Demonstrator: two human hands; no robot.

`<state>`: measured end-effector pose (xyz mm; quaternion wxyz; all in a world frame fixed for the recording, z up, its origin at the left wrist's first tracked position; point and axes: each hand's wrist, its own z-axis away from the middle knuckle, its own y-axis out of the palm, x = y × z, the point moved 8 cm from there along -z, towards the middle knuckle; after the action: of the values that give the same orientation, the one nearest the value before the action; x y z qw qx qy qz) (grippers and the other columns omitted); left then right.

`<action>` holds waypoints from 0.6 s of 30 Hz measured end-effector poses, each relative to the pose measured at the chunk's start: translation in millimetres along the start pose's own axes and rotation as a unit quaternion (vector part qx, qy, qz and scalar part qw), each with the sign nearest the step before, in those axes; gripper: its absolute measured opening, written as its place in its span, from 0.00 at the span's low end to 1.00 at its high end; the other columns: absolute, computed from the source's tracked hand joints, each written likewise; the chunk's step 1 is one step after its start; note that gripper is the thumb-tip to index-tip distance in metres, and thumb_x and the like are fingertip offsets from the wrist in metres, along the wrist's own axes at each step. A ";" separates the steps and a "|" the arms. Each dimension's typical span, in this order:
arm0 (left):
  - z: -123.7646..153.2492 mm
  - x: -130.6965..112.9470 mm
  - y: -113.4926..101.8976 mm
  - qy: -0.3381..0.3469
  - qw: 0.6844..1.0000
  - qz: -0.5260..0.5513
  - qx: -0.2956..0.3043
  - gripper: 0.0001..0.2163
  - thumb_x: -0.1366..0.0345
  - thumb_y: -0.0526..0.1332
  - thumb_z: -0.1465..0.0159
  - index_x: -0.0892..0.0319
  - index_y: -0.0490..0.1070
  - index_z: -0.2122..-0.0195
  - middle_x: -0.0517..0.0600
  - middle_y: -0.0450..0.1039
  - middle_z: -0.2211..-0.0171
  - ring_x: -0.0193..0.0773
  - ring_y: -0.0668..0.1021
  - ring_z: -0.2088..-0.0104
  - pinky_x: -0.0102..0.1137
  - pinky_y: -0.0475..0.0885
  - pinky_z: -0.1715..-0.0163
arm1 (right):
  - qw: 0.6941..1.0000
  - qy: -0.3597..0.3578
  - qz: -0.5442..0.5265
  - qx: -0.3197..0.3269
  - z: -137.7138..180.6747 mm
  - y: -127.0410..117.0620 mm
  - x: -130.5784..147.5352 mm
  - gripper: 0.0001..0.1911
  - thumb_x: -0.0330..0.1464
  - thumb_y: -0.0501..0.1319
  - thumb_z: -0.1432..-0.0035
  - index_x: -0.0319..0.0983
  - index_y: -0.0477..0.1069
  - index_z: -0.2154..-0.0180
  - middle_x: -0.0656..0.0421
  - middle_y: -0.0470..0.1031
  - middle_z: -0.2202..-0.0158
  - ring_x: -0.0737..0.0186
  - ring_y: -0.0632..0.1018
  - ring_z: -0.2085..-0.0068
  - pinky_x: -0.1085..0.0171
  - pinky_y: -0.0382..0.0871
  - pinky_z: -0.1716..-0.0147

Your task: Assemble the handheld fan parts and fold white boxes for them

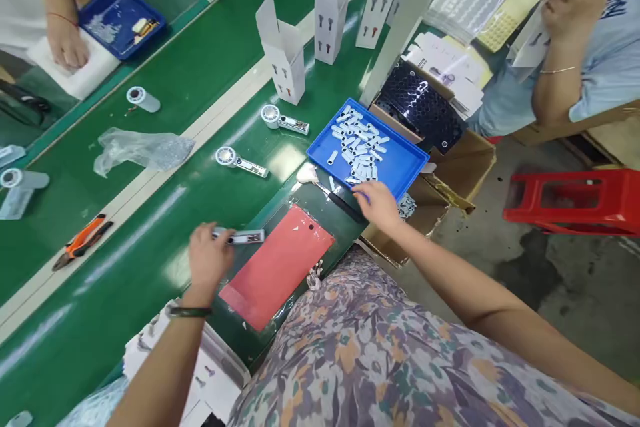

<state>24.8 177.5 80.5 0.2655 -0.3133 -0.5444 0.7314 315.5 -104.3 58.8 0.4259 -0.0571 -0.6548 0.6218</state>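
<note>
My left hand (207, 257) is closed around a small handheld fan (245, 237), whose grey handle with exposed inner parts sticks out to the right; its head is hidden under my fingers. This handle lies over the upper left edge of a red mat (277, 267). My right hand (379, 205) is at the near rim of a blue tray (400, 180) of small pale-blue pieces (363, 143). Its fingers are bent together, and what they pinch, if anything, is too small to tell. Beside them lies a black-handled tool (345, 205) with a whitish head.
Two handheld fans (243, 163) with uncovered handles lie beyond the mat. White boxes (290, 63) stand behind them. Orange pliers (83, 241) and a plastic bag (145, 150) are on the left. Cardboard boxes (435, 213) and a red stool (575, 200) are right. Co-workers sit opposite and right.
</note>
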 end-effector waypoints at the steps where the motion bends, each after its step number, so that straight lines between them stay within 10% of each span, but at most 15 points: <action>1: -15.0 18.3 -10.5 -0.038 0.999 -0.027 -0.014 0.12 0.70 0.59 0.38 0.57 0.82 0.58 0.62 0.71 0.41 0.64 0.68 0.36 0.59 0.68 0.39 | 1.000 0.025 0.010 -0.016 -6.7 -10.8 -18.7 0.17 0.29 0.53 0.29 0.38 0.79 0.50 0.46 0.77 0.52 0.45 0.74 0.49 0.49 0.67 0.48; 7: -57.9 46.7 -24.3 -0.144 0.986 -0.073 -0.041 0.17 0.74 0.58 0.39 0.55 0.81 0.52 0.57 0.69 0.35 0.72 0.66 0.34 0.74 0.62 0.42 | 0.996 0.074 0.054 -0.018 -46.6 -15.9 -55.0 0.13 0.32 0.59 0.32 0.39 0.80 0.51 0.45 0.75 0.52 0.42 0.71 0.50 0.51 0.66 0.52; 18: 35.8 -123.6 50.8 0.142 0.982 0.100 -0.078 0.16 0.71 0.57 0.33 0.55 0.77 0.47 0.61 0.66 0.35 0.57 0.67 0.32 0.56 0.69 0.37 | 0.991 0.071 0.109 0.023 -54.0 -14.9 -54.0 0.15 0.33 0.55 0.29 0.38 0.80 0.56 0.44 0.76 0.51 0.42 0.71 0.51 0.52 0.60 0.54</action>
<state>77.5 51.3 60.1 0.2398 -0.4866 -0.5223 0.6579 390.3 -98.8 38.0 0.4024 -0.1622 -0.5979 0.6740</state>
